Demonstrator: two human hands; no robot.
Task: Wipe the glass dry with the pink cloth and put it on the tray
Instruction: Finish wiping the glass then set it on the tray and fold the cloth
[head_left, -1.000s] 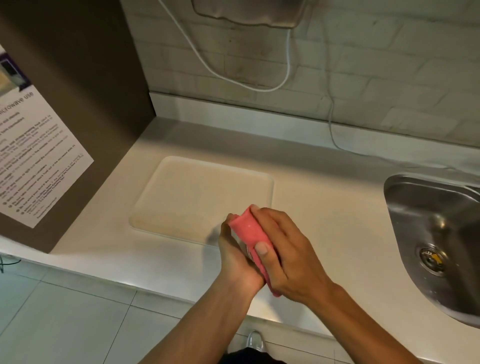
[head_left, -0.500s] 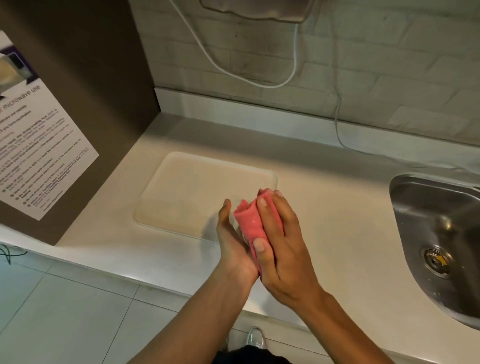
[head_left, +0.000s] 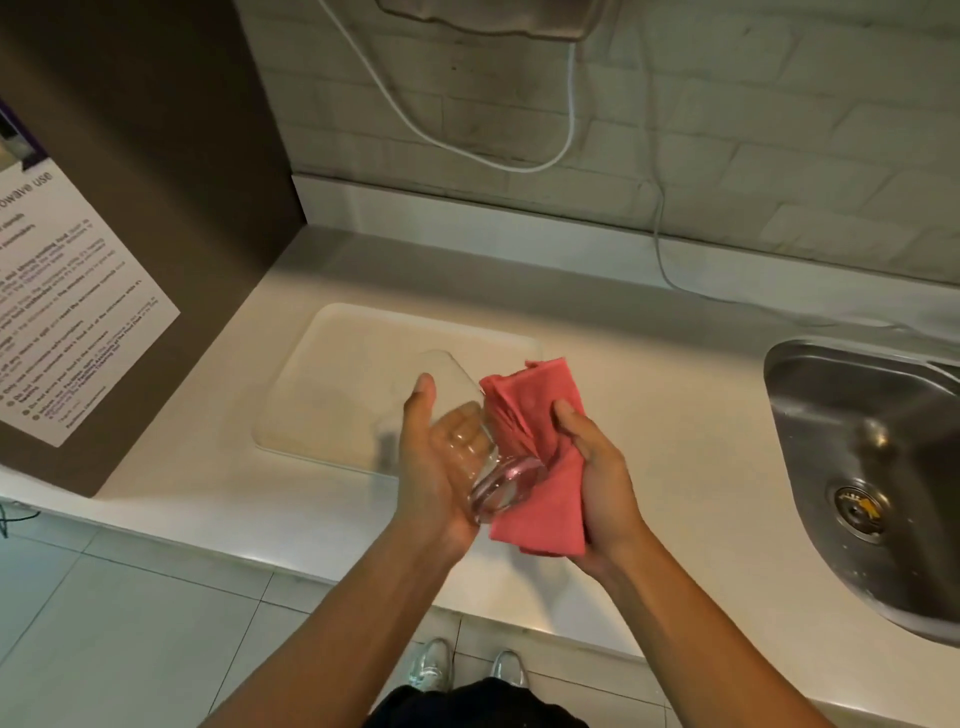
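Observation:
A clear drinking glass (head_left: 457, 410) lies tilted in my left hand (head_left: 434, 470), its mouth pointing away over the tray and its thick base toward me. My right hand (head_left: 597, 483) grips the folded pink cloth (head_left: 540, 431), which touches the right side and base of the glass. Both hands hover just above the counter's front part. The pale cream tray (head_left: 332, 374) lies flat on the counter behind and left of my hands, with nothing on it.
A steel sink (head_left: 872, 467) is set into the counter at the right. A brown cabinet side with a printed notice (head_left: 67, 322) walls off the left. White cables (head_left: 660, 244) hang along the brick backsplash. The counter edge (head_left: 208, 540) runs below my hands, floor tiles beneath.
My hands have come apart: the cloth, earlier wrapped over the glass, is now drawn off to the right, and the glass lies exposed in my left hand.

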